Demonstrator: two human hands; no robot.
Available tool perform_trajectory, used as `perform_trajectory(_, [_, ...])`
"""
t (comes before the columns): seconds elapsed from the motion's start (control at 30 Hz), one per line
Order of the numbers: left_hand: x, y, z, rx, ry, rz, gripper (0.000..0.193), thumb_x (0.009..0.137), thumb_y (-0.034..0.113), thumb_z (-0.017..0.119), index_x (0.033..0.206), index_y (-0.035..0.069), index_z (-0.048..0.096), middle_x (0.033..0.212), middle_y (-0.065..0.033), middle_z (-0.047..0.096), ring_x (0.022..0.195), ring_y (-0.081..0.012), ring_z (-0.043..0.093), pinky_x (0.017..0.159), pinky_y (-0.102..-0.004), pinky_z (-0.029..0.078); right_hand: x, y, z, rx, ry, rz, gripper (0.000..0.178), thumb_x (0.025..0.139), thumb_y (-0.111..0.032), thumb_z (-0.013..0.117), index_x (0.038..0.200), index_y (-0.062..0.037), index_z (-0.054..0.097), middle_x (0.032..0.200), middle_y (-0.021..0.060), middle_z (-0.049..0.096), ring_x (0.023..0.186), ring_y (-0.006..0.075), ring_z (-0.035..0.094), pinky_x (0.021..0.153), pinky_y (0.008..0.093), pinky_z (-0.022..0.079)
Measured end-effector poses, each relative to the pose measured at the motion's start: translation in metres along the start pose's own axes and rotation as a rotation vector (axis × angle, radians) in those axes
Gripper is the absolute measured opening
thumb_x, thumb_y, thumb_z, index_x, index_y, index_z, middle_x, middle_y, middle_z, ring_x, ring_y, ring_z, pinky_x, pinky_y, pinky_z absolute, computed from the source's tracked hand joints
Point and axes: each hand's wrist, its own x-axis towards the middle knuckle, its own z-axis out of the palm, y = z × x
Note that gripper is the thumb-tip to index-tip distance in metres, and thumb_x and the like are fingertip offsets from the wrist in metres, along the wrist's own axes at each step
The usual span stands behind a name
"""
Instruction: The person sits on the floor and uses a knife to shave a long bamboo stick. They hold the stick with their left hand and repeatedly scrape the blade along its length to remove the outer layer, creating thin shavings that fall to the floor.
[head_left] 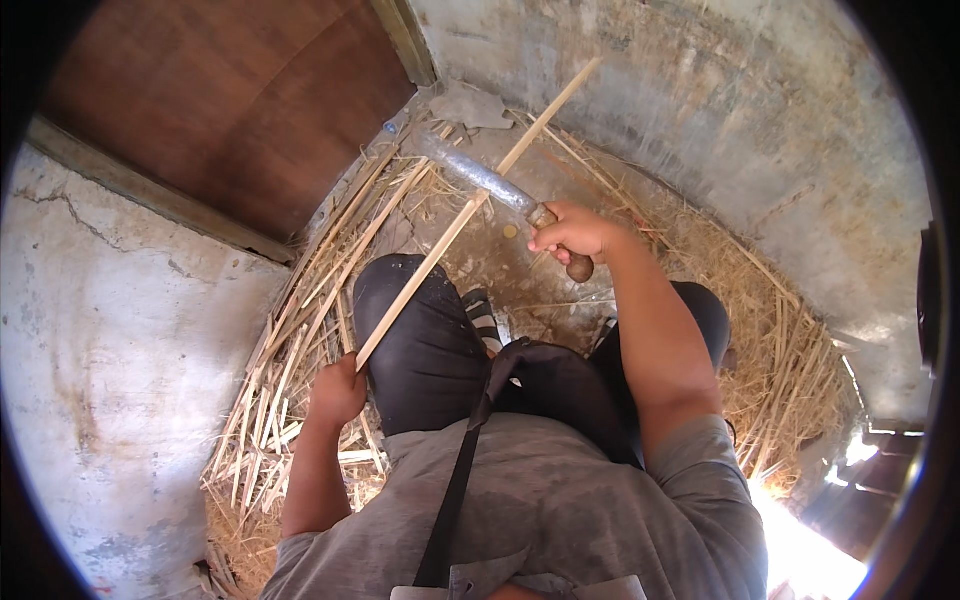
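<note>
The person (540, 490) before me has the left hand (338, 392) closed round the near end of a long pale strip (430, 265) slanting over the left knee (410, 350), the right hand (580, 236) wrapped about the handle (579, 267) of a broad knife (468, 170) whose blade crosses that strip farther out. Looks to me like a shaving stroke in hand; the next move calls for a firm left grip and steady blade angle.

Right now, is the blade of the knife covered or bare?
Bare: grey metal shows along the blade, beyond the handle in the right hand.
</note>
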Motion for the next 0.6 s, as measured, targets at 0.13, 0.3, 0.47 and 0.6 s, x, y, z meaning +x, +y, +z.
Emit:
perform_trajectory(0.13, [0.003,-0.008,0.004,-0.042,-0.006,0.018,0.017,0.092,0.016,0.054,0.097,0.002,0.061,0.086,-0.0298,0.067,0.085,-0.0517,0.065,0.079,-0.0581,0.051,-0.004,0.003,-0.004,-0.001,0.012,0.003,0.023,0.084,-0.006,0.073,0.101,-0.0057,0.057,0.068,-0.0006,0.053,0.052,0.0078,0.048,0.05,0.0274,0.04])
perform_trajectory(0.3, [0.001,-0.003,0.0,-0.103,-0.003,0.017,0.018,0.093,0.016,0.055,0.098,0.0,0.061,0.087,-0.0307,0.067,0.086,-0.0517,0.064,0.079,-0.0576,0.051,-0.008,-0.014,0.0,-0.354,0.154,-0.042,0.044,0.082,-0.014,0.076,0.12,-0.001,0.058,0.073,0.0035,0.06,0.058,0.0125,0.056,0.055,0.0305,0.047])
perform_trajectory(0.47, [0.002,-0.005,0.003,-0.11,-0.017,0.02,0.018,0.093,0.016,0.056,0.097,-0.001,0.061,0.087,-0.0314,0.067,0.086,-0.0519,0.064,0.079,-0.0575,0.051,0.008,0.011,-0.029,-0.429,0.535,-0.226,0.043,0.082,-0.012,0.074,0.118,0.0009,0.056,0.078,0.0058,0.061,0.057,0.0124,0.055,0.052,0.032,0.045])
perform_trajectory(0.6, [0.003,-0.005,0.006,-0.124,0.011,0.024,0.016,0.091,0.014,0.056,0.096,0.0,0.061,0.085,-0.031,0.067,0.085,-0.0522,0.064,0.078,-0.0576,0.051,-0.009,-0.001,-0.034,-0.059,0.452,-0.108,0.037,0.082,-0.008,0.073,0.113,0.0012,0.055,0.078,0.0061,0.059,0.054,0.0115,0.053,0.05,0.0317,0.042])
